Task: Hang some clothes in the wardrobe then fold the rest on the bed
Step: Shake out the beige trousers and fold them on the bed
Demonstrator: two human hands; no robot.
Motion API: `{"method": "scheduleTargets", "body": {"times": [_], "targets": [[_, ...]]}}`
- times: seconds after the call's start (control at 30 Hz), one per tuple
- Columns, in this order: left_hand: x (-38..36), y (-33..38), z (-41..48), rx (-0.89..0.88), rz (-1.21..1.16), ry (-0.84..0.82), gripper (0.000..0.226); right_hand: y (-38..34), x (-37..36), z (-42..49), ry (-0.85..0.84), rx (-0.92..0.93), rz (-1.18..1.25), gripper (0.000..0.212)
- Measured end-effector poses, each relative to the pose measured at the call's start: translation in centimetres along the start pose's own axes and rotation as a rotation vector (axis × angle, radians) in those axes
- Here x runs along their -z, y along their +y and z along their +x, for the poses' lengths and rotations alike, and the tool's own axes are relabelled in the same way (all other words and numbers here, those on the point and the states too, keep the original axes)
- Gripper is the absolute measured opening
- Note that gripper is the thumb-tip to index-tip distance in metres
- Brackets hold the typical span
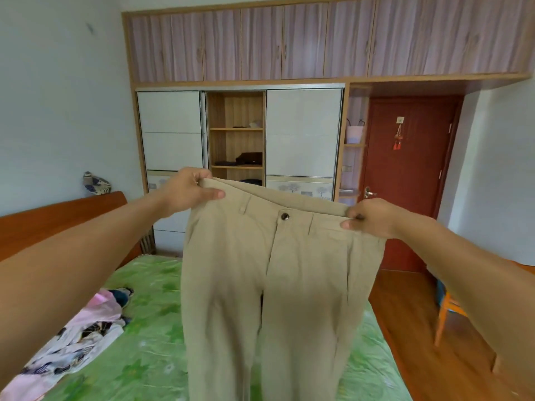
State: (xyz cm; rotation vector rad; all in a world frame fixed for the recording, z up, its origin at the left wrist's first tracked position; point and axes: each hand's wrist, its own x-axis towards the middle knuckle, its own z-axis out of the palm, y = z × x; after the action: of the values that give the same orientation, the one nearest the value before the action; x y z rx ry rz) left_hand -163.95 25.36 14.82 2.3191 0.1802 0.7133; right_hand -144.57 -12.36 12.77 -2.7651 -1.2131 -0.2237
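Observation:
Beige trousers [260, 285] hang upright in front of me, front side facing me, legs dropping past the bottom of the view. My left hand [189, 188] pinches the left end of the waistband. My right hand [372, 218] pinches the right end, so the waistband is stretched between them. Below lies the bed [150, 328] with a green sheet. The wardrobe [237, 134] stands against the far wall, its sliding doors parted on a middle section of wooden shelves with a few dark folded items.
A heap of pink and patterned clothes [72, 337] lies on the bed's left side. A wooden headboard [58, 221] is at the left. An orange chair [447, 311] stands on the wood floor at right, before a red door [411, 175].

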Motion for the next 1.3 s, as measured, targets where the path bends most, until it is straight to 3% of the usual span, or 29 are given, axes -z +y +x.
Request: {"method": "scheduleTargets", "body": {"times": [0.07, 0.17, 0.3, 0.53, 0.67, 0.73, 0.87, 0.97, 1.07, 1.13, 1.2, 1.3], "targets": [[0.7, 0.7, -0.2, -0.002, 0.021, 0.007, 0.026, 0.2, -0.1, -0.7, 0.008, -0.008, 0.051, 0.038], [2.1, 1.3, -0.7, -0.016, 0.092, 0.004, 0.029, 0.1, 0.5, -1.5, 0.161, -0.024, 0.184, 0.034], [4.6, 1.8, -1.2, -0.035, 0.114, -0.011, 0.049, 0.2, 2.8, -1.9, 0.377, -0.049, 0.368, 0.053], [6.3, 1.9, -2.5, -0.052, -0.152, -0.008, 0.043, -0.4, 4.8, -2.4, 0.609, -0.072, 0.597, 0.056], [6.3, 2.1, -2.9, -0.052, -0.264, 0.003, 0.04, -0.7, 5.4, -2.5, 0.636, -0.048, 0.759, 0.055], [6.4, 2.5, -3.0, -0.055, -0.269, 0.012, 0.039, -0.7, 6.0, -2.5, 0.635, -0.034, 0.829, 0.055], [5.7, 3.8, -2.9, -0.039, 0.028, 0.118, 0.038, -1.1, 6.2, -2.7, 0.605, -0.031, 0.946, 0.052], [3.9, 4.7, -3.5, 0.053, 0.139, 0.09, 0.038, -1.8, 5.0, -2.8, 0.523, -0.153, 1.079, 0.049], [1.4, 5.3, -4.2, 0.191, -0.021, -0.022, 0.044, -3.5, 3.3, -2.9, 0.428, -0.314, 1.283, 0.036], [-0.5, 6.4, -4.7, 0.235, -0.213, -0.082, 0.045, -5.6, 2.6, -2.9, 0.332, -0.348, 1.409, 0.041], [-2.7, 8.1, -5.2, 0.242, -0.37, -0.137, 0.036, -8.3, 2.3, -2.8, 0.214, -0.332, 1.47, 0.041], [-6.3, 10.8, -5.7, 0.223, -0.465, -0.23, 0.023, -12.4, 2.2, -2.7, 0.076, -0.233, 1.517, 0.016]]}}
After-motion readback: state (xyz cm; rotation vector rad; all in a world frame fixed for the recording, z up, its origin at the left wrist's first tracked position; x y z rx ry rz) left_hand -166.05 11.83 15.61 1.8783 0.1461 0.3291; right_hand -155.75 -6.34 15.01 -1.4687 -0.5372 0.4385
